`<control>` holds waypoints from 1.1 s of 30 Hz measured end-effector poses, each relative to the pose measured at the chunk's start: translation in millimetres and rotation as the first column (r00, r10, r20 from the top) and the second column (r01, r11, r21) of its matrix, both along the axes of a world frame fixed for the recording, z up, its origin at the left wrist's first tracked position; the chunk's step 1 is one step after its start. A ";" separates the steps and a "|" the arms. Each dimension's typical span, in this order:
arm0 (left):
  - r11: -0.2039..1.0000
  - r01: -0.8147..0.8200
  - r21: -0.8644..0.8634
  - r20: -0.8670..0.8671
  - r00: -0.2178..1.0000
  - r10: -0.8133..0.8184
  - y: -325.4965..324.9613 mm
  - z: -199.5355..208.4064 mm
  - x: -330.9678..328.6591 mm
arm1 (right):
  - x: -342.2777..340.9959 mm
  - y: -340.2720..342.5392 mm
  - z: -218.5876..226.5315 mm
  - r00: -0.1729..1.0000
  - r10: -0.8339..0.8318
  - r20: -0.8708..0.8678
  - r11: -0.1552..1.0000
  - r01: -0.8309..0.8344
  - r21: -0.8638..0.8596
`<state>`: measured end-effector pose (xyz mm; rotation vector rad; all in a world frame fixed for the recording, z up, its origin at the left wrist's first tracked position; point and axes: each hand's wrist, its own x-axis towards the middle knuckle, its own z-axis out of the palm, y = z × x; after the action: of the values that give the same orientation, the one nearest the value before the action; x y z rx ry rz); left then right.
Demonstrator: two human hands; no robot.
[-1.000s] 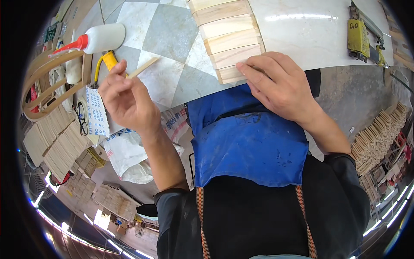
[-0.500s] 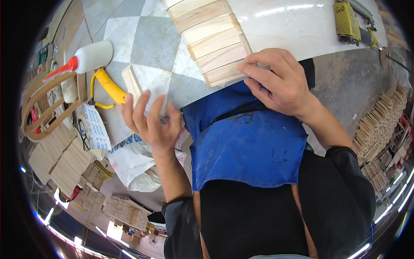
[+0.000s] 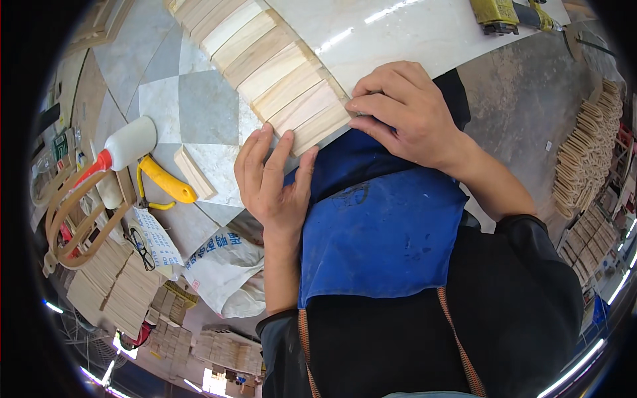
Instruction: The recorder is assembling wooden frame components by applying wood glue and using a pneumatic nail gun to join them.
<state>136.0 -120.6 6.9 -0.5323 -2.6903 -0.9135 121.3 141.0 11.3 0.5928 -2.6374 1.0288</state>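
Note:
A row of pale wooden slats, laid side by side in a long strip, runs from the far left toward my blue apron. My left hand has its fingers apart, with fingertips against the left end of the nearest slats and the thumb by the near edge. At the opposite end, my right hand is curled, index finger and thumb closed in on the strip's near right corner. Part of that corner is hidden by its fingertips. A loose short wood block lies left of my left hand.
Left on the table are yellow-handled pliers and a white bottle with a red nozzle. A yellow and black power tool lies at the far right. Curved wooden frames stand at the left; stacked wooden pieces are at the right.
My left hand has moved right from beside the loose block onto the slats' left end. My right hand stays at their right end. The whole view has shifted.

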 end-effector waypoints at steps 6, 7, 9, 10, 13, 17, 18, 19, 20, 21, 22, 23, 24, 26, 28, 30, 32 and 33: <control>1.000 -0.002 0.002 -0.005 1.000 0.002 2.4 0.9 -1.9 | -0.7 0.5 1.2 0.999 -0.010 0.039 1.000 0.010 -0.007; 1.000 -0.004 0.003 -0.007 1.000 0.004 2.3 1.3 -2.6 | -1.3 -0.1 2.4 0.999 -0.007 0.037 1.000 0.007 -0.007; 1.000 0.005 0.027 0.007 1.000 -0.005 1.7 2.3 -4.3 | -1.8 -0.1 5.5 0.998 -0.001 0.056 1.000 0.000 0.010; 0.999 0.008 0.039 0.014 1.000 -0.008 1.4 2.8 -4.8 | -1.9 0.0 7.2 0.998 0.003 0.065 1.000 -0.005 0.019; 0.998 0.002 0.057 0.023 1.000 -0.004 0.7 4.3 -6.3 | -1.5 -2.0 11.5 0.997 0.009 0.077 1.000 -0.011 0.025; 0.997 -0.015 0.076 0.042 0.999 0.011 1.0 6.8 -5.8 | 0.1 -8.0 13.0 0.995 0.006 0.096 1.000 -0.008 0.016; 0.997 -0.017 0.078 0.051 0.999 0.013 1.6 7.7 -5.8 | 0.2 -9.7 12.4 0.996 0.001 0.092 1.000 -0.004 0.031; 0.997 -0.019 0.080 0.060 0.998 0.014 2.4 8.5 -6.0 | 0.2 -11.5 11.6 0.996 -0.003 0.089 0.999 -0.001 0.045; 0.996 -0.021 0.082 0.070 0.997 0.015 2.9 9.1 -6.1 | 0.1 -13.6 10.6 0.996 -0.007 0.085 0.998 0.002 0.059; 0.996 -0.023 0.084 0.080 0.997 0.017 3.2 9.4 -5.9 | -0.3 -15.8 9.8 0.997 -0.012 0.082 0.997 0.006 0.072; 0.996 -0.033 0.082 0.075 0.997 0.027 3.5 9.4 -6.0 | -2.0 -19.3 9.6 0.997 -0.002 0.077 0.998 -0.003 0.070; 0.995 -0.029 0.092 0.073 0.997 0.023 3.8 9.0 -6.1 | -4.4 -24.6 9.4 0.996 0.035 0.085 0.994 -0.043 0.097; 0.995 -0.025 0.102 0.070 0.997 0.018 4.1 8.3 -6.2 | -7.0 -30.5 9.2 0.993 0.071 0.093 0.989 -0.082 0.123; 0.993 -0.015 0.121 0.065 0.998 0.007 4.2 7.6 -6.0 | -11.3 -38.2 8.9 0.984 0.138 0.112 0.972 -0.157 0.176; 0.993 -0.019 0.115 0.073 0.997 0.011 2.6 8.5 -7.8 | -17.3 -40.7 9.2 0.977 0.171 0.127 0.959 -0.194 0.204; 0.994 -0.016 0.109 0.104 0.995 0.005 1.1 10.7 -8.9 | -23.6 -41.0 10.9 0.961 0.216 0.175 0.930 -0.257 0.262; 0.997 -0.009 0.080 0.121 0.993 0.000 -1.5 12.0 -9.4 | -27.8 -40.0 12.2 0.952 0.237 0.193 0.909 -0.288 0.302; 0.999 -0.001 0.053 0.119 0.993 -0.005 -3.8 12.1 -8.8 | -27.1 -40.5 9.9 0.954 0.234 0.185 0.906 -0.283 0.315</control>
<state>127.2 -124.5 19.0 -0.4840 -2.7624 -1.0462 94.2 100.5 21.1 1.0038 -2.9485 0.7007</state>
